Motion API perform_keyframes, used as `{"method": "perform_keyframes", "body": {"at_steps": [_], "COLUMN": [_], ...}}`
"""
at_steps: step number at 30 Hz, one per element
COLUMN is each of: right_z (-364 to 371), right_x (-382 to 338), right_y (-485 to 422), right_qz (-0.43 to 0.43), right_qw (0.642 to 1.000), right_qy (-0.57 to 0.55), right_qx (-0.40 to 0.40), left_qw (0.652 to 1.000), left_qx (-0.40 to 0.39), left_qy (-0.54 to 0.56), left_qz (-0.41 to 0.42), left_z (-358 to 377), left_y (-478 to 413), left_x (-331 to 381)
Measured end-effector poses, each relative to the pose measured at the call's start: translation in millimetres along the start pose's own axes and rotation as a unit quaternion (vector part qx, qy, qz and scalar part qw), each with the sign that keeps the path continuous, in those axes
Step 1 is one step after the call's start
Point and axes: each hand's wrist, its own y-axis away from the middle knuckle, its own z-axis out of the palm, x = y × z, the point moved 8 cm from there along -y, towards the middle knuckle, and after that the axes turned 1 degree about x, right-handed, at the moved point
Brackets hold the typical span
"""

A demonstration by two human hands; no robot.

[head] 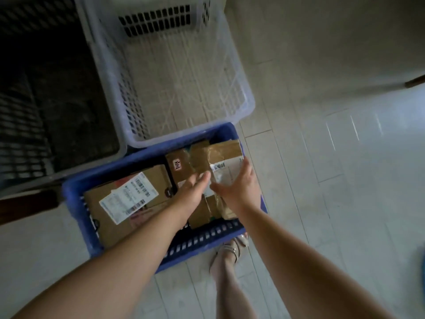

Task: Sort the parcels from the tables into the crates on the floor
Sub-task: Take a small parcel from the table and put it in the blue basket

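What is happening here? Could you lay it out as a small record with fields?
Blue crate: on the floor, holds several brown parcels
Large parcel: flat at the crate's left, white label up
Taped parcel: at the crate's right
Right hand: holds the taped parcel
Left hand: fingers straight, touching it
White crate: beyond, no parcels inside
Dark crate: contents too dark to tell

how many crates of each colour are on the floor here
blue crate: 1
white crate: 1
dark grey crate: 1
total: 3
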Motion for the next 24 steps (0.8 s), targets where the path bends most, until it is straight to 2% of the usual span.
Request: {"method": "perform_keyframes", "body": {"at_steps": [4, 9, 12, 15, 17, 19, 20, 22, 24], "right_z": [20, 32, 29, 23, 23, 25, 29, 34, 37], "right_x": [2, 1, 1, 2, 1, -3, -4, -5, -5], "right_y": [-26, -46, -45, -43, -43, -44, -45, -46, -45], "right_qz": [-0.031, -0.050, -0.046, -0.051, -0.056, -0.062, -0.062, -0.064, -0.072], "right_qw": [0.999, 0.996, 0.995, 0.994, 0.994, 0.991, 0.990, 0.988, 0.987], "right_qy": [0.027, 0.075, 0.074, 0.073, 0.085, 0.106, 0.117, 0.133, 0.139], "right_qx": [0.020, 0.024, 0.043, 0.057, 0.050, 0.044, 0.040, 0.037, 0.039], "left_qw": [1.000, 0.999, 0.999, 0.998, 0.999, 0.996, 0.984, 0.928, 0.877], "left_qx": [-0.010, 0.030, 0.038, 0.018, 0.013, 0.021, 0.030, 0.041, 0.024], "left_qy": [0.015, 0.017, 0.006, 0.060, 0.053, -0.073, -0.168, -0.357, -0.463], "left_qz": [-0.012, -0.032, -0.020, -0.004, 0.006, 0.038, 0.055, 0.099, 0.128], "left_z": [14, 16, 19, 19, 10, -4, -11, -20, -17], "left_y": [-38, -80, -84, -86, -86, -95, -101, -113, -121], "left_x": [-8, -2, 8, 7, 6, 8, 9, 14, 14]}}
